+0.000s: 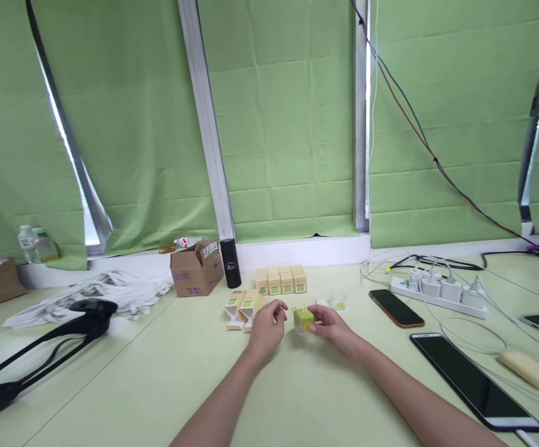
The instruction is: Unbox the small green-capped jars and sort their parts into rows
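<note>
My right hand grips a small clear cube-shaped box with a green top by its right side. Something yellow shows low on it near my fingertips. Just left of the box is my left hand, its fingers loosely curled, thumb and forefinger a little apart, with nothing visible in them. Beside and behind that hand lie folded cardboard pieces with green labels. Several small tan boxes with green windows stand in a row farther back. A small clear container with a yellow bit sits behind my right hand.
A brown carton and a black cylinder stand at the back. White straps and a black frame-like object are on the left. Phones, a power strip and loose cables lie on the right.
</note>
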Action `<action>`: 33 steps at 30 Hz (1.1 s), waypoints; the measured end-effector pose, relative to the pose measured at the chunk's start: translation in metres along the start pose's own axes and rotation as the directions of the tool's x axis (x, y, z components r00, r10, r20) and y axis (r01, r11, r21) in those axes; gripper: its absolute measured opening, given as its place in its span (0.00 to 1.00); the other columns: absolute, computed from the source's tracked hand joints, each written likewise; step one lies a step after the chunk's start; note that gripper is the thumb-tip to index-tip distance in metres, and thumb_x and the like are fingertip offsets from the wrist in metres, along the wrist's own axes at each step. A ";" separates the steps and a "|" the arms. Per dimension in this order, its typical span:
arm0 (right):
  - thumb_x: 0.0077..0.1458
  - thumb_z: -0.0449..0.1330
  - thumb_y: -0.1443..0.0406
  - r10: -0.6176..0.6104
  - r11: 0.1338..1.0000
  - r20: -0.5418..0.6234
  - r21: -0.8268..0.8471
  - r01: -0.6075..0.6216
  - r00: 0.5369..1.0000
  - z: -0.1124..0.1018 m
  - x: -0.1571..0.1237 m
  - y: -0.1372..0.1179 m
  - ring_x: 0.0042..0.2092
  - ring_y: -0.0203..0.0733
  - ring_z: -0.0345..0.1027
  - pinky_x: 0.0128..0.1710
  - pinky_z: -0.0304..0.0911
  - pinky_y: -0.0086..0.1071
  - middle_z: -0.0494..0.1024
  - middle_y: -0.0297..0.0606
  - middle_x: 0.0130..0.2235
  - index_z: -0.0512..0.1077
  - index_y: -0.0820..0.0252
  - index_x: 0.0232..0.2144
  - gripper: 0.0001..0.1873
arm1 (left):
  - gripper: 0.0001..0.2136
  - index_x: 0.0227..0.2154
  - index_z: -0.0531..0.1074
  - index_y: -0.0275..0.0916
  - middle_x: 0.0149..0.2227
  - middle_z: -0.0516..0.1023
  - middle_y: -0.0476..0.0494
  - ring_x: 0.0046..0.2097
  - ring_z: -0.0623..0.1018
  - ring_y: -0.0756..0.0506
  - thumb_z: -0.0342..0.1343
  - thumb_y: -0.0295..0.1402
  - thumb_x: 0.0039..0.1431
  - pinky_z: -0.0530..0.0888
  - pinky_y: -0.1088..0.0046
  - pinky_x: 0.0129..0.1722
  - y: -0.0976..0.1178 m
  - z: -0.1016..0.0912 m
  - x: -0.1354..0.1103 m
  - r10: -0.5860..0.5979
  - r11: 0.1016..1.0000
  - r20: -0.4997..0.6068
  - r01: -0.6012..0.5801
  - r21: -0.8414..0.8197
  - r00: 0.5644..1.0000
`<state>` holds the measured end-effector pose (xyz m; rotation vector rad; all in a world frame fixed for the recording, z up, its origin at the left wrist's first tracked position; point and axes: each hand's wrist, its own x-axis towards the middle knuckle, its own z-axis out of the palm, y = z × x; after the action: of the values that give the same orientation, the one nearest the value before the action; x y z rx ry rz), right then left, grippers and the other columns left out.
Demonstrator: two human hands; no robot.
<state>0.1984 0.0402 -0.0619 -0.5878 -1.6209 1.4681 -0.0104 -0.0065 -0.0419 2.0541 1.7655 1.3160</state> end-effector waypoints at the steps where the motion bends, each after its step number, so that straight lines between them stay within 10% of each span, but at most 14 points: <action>1: 0.41 0.72 0.58 -0.001 0.994 0.017 0.110 -0.001 1.000 0.000 0.000 -0.003 0.44 0.49 0.72 0.39 0.63 0.36 0.81 0.43 0.43 0.78 0.59 0.43 0.25 | 0.09 0.36 0.73 0.42 0.30 0.79 0.49 0.34 0.77 0.45 0.48 0.28 0.62 0.70 0.69 0.39 0.003 0.000 -0.001 0.006 1.000 0.010 -0.006 0.003 1.000; 11: 0.46 0.70 0.56 -0.010 0.861 0.087 0.507 -0.036 0.996 0.004 -0.007 -0.016 0.47 0.55 0.75 0.48 0.66 0.49 0.82 0.46 0.44 0.80 0.55 0.39 0.18 | 0.11 0.37 0.76 0.43 0.31 0.80 0.46 0.38 0.78 0.42 0.48 0.27 0.62 0.70 0.67 0.40 0.010 0.007 -0.009 0.092 0.990 0.081 -0.100 0.098 0.992; 22: 0.48 0.71 0.57 -0.041 0.862 0.080 0.507 -0.006 0.996 0.006 -0.009 -0.019 0.47 0.53 0.75 0.53 0.66 0.51 0.81 0.44 0.46 0.78 0.55 0.44 0.20 | 0.09 0.37 0.75 0.42 0.30 0.80 0.47 0.35 0.78 0.44 0.49 0.30 0.63 0.70 0.67 0.38 0.011 0.007 -0.010 0.124 0.992 0.013 -0.124 -0.016 0.992; 33: 0.32 0.77 0.65 -0.119 0.960 -0.199 0.226 0.163 0.973 0.011 -0.002 -0.006 0.45 0.46 0.72 0.42 0.70 0.36 0.72 0.36 0.43 0.75 0.51 0.46 0.34 | 0.08 0.42 0.73 0.41 0.40 0.80 0.41 0.43 0.79 0.43 0.52 0.33 0.63 0.74 0.68 0.39 0.017 0.006 -0.009 0.097 0.965 -0.015 -0.098 -0.244 0.995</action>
<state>0.1921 0.0312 -0.0560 -0.4453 -1.2914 1.4327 0.0072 -0.0171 -0.0404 2.0234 1.4351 1.4803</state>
